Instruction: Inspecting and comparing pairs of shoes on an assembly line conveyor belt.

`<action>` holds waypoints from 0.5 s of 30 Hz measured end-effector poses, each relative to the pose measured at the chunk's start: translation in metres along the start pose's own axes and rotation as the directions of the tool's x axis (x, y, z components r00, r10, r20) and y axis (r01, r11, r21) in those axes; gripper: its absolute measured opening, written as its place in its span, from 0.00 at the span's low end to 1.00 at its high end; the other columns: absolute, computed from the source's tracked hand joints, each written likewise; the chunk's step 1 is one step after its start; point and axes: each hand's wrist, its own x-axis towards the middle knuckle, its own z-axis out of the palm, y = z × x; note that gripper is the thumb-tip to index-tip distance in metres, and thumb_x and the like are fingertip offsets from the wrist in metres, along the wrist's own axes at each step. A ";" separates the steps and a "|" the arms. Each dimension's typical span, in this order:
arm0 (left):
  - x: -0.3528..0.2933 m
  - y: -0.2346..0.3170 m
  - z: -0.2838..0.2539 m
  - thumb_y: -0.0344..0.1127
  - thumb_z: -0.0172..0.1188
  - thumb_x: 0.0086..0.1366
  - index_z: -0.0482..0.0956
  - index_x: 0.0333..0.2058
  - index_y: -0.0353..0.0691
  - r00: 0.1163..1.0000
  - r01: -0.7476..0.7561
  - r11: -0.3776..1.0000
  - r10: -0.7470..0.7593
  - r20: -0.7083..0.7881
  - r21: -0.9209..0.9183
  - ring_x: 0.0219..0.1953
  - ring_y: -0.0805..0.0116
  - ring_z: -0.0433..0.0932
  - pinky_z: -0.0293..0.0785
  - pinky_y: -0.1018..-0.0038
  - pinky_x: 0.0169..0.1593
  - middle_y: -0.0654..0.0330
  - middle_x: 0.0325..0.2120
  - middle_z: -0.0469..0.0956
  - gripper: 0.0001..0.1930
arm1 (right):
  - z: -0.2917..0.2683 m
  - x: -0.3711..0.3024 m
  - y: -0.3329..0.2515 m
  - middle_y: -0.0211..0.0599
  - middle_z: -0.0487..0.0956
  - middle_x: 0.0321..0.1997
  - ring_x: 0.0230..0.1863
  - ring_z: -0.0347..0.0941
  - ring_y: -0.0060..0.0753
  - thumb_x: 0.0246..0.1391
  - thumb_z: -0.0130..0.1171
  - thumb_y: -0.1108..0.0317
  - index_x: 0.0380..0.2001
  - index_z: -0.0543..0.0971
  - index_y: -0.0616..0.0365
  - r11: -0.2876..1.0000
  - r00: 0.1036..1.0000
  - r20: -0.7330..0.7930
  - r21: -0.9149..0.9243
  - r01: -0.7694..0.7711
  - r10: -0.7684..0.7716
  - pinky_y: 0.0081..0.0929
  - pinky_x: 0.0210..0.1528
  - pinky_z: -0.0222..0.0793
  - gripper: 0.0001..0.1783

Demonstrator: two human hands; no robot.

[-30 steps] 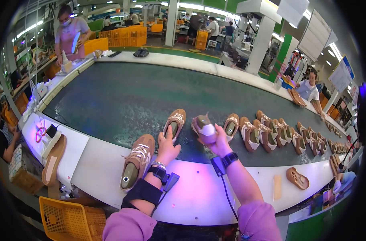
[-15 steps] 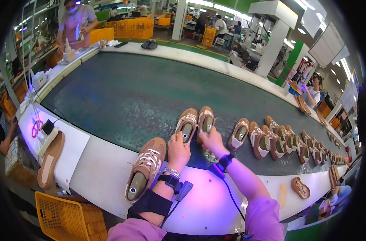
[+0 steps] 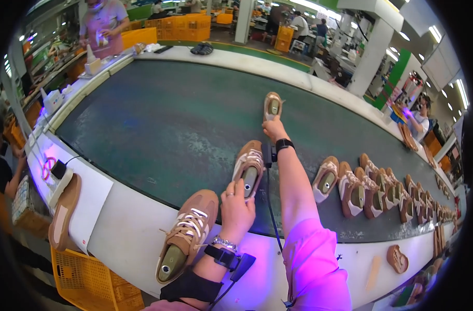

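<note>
My right arm stretches far over the dark green conveyor belt [image 3: 158, 119]. At its end my right hand [image 3: 274, 128] is closed on the heel of a tan sneaker [image 3: 272, 98], toe pointing away. Closer in, my left hand [image 3: 237, 213] grips the heel of a second brown sneaker [image 3: 247, 155] with white laces, which rests near the belt's front edge. Both shoes have an olive-green last inside. Left of my left forearm, another laced brown sneaker [image 3: 195, 220] lies on the white table edge [image 3: 127, 217], its last showing at the heel.
Rows of similar sneakers [image 3: 371, 186] run along the belt at right. On the white edge lie a brown sole [image 3: 397, 259] at right and a long sole [image 3: 66, 212] at left. A yellow crate [image 3: 86, 277] stands below. Co-workers [image 3: 104, 26] are across the belt.
My right hand has carried its sneaker away from me, farther across the belt. My left hand keeps its hold on the other sneaker, now slightly lower and right in view. The view has shifted.
</note>
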 end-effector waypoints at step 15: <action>0.006 -0.008 0.006 0.33 0.56 0.57 0.61 0.57 0.32 1.000 0.022 0.998 -0.021 -0.015 0.065 0.53 0.40 0.64 0.64 0.53 0.56 0.42 0.55 0.62 0.29 | -0.201 -0.205 0.025 0.65 0.60 0.61 0.63 0.57 0.62 0.36 0.66 0.63 0.59 0.55 0.69 0.851 0.909 -0.381 -0.408 -0.331 0.171 0.51 0.60 0.56 0.48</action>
